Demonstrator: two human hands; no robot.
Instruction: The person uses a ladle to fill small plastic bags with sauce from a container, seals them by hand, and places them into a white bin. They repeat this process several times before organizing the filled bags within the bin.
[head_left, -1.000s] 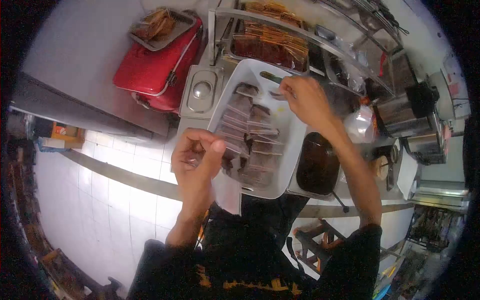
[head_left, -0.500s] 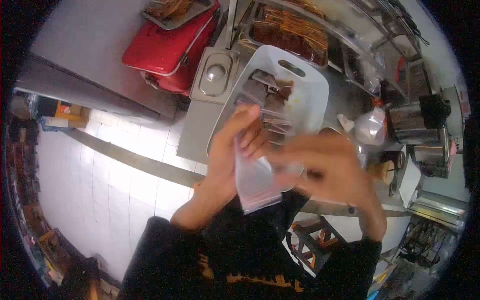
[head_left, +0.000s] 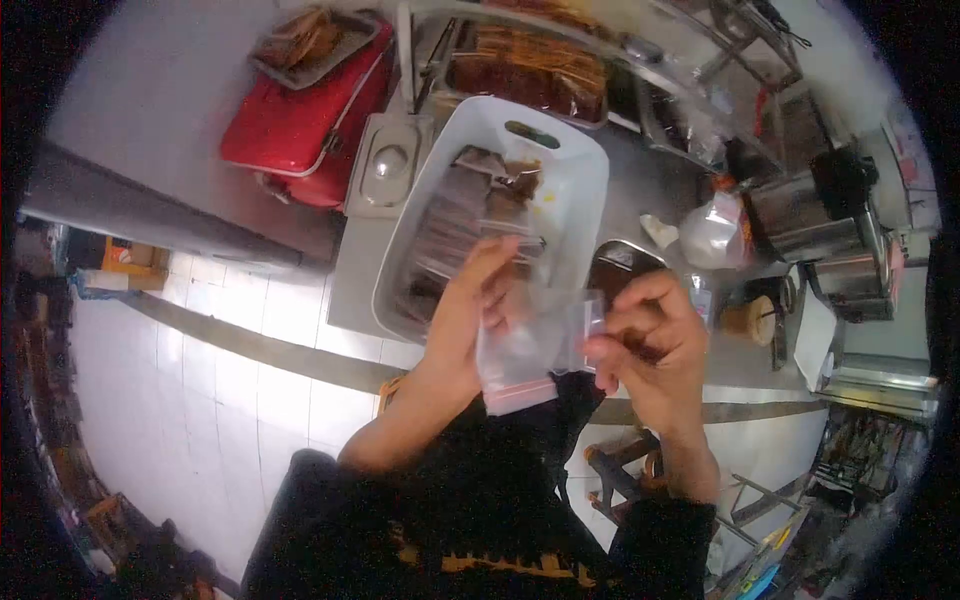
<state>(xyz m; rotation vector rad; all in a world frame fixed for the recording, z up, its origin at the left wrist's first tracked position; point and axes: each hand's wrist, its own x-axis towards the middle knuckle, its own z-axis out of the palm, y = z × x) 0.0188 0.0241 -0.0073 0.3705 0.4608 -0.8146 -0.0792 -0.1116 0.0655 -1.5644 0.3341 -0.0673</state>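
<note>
My left hand (head_left: 465, 318) is closed around clear zip-lock bags (head_left: 518, 385) with a reddish strip along the lower edge. Opposite it, my right hand (head_left: 655, 345) pinches the edge of another clear zip-lock bag (head_left: 565, 325), which stretches between the two hands. Both bags look flat, with nothing visible inside. Just beyond my hands stands a white plastic tub (head_left: 585, 190) with a handle slot. Inside it lie several filled packets (head_left: 455, 225) with dark contents, partly covered by my left hand, and brown sauce smears the tub's far end.
A lidded steel container (head_left: 385, 165) and a red case (head_left: 300, 125) stand left of the tub. Behind it is a tray of brown skewered food (head_left: 530, 75). To the right are a steel pan (head_left: 625, 262), a plastic-wrapped white bundle (head_left: 715, 235) and large pots (head_left: 810, 225).
My right hand, blurred before beside the bags, now sits farther right and draws one bag's edge away from the left hand. The view has shifted, so the tub appears farther left.
</note>
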